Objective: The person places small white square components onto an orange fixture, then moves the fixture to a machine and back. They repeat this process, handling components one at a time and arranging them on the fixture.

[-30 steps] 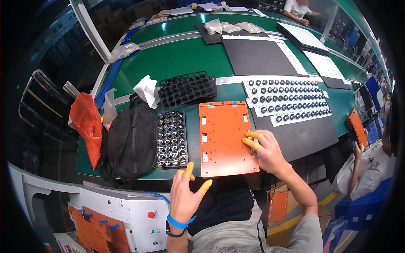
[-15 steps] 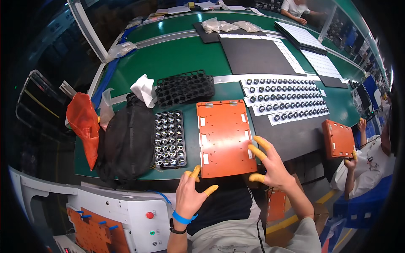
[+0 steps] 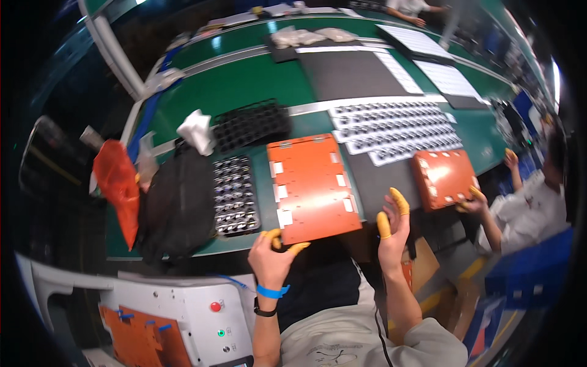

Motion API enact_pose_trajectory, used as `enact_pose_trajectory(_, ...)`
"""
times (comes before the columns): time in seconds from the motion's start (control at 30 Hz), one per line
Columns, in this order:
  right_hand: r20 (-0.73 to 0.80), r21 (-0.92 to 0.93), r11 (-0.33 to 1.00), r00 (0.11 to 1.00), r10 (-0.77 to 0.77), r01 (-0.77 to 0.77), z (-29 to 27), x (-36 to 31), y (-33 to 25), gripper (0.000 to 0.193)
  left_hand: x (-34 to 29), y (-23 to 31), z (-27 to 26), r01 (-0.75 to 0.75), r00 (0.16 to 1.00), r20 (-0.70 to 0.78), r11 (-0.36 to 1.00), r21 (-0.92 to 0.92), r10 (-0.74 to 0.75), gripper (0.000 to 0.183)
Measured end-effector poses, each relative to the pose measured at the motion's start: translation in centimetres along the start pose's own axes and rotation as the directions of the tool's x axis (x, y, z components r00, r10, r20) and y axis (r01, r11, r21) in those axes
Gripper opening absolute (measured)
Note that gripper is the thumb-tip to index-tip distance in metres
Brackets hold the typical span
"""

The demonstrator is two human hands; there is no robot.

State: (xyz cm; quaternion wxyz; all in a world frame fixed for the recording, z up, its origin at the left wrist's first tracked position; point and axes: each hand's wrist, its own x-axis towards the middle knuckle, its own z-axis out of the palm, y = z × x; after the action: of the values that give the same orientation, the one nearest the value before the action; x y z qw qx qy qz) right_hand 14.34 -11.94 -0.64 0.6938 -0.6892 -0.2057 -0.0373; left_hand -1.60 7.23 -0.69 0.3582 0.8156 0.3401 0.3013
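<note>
Lying at the near edge of the table, the orange board has the left hand at its near-left corner, grip unclear; the right hand is empty, fingers apart. White strips look already filled; the nearer tray holds round parts.

The right hand has come off the orange panel, and a co-worker's hand has brought an orange case farther left.
</note>
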Motion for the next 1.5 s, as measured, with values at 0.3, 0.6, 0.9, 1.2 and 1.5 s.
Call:
enact_pose_trajectory(0.3, -0.362, 0.463, 0.833, 0.793, 0.49, -0.303, -14.7, 0.6, 6.8, 0.04, -0.7, -1.2, 1.6, -0.004, 1.0, -0.029, 0.999, -0.04, 0.003, 0.05)
enact_pose_trajectory(0.6, -0.411, 0.359, 0.908, 0.837, 0.361, -0.215, -17.9, 6.5, 10.5, 0.032, -1.6, -2.1, 1.5, -0.104, 0.995, -0.013, 0.99, -0.097, 0.103, 0.056)
enact_pose_trajectory(0.9, -0.248, 0.466, 0.851, 0.888, 0.388, -0.242, -25.7, 10.5, 17.3, 0.038, -3.9, -1.8, -1.6, -0.029, 0.997, -0.077, 0.973, -0.229, 0.012, 0.05)
enact_pose_trajectory(1.2, -0.364, 0.447, 0.886, 0.88, 0.306, -0.123, -27.9, 8.6, 15.6, 0.043, -6.2, 1.2, -5.0, -0.094, 0.988, -0.151, 0.924, -0.371, 0.04, 0.034)
enact_pose_trajectory(1.5, -0.149, 0.635, 0.746, 0.917, 0.371, -0.199, -15.2, -3.2, 0.3, 0.048, -7.3, 4.9, -2.0, 0.285, 0.838, 0.472, 0.518, -0.806, 0.273, 0.088)
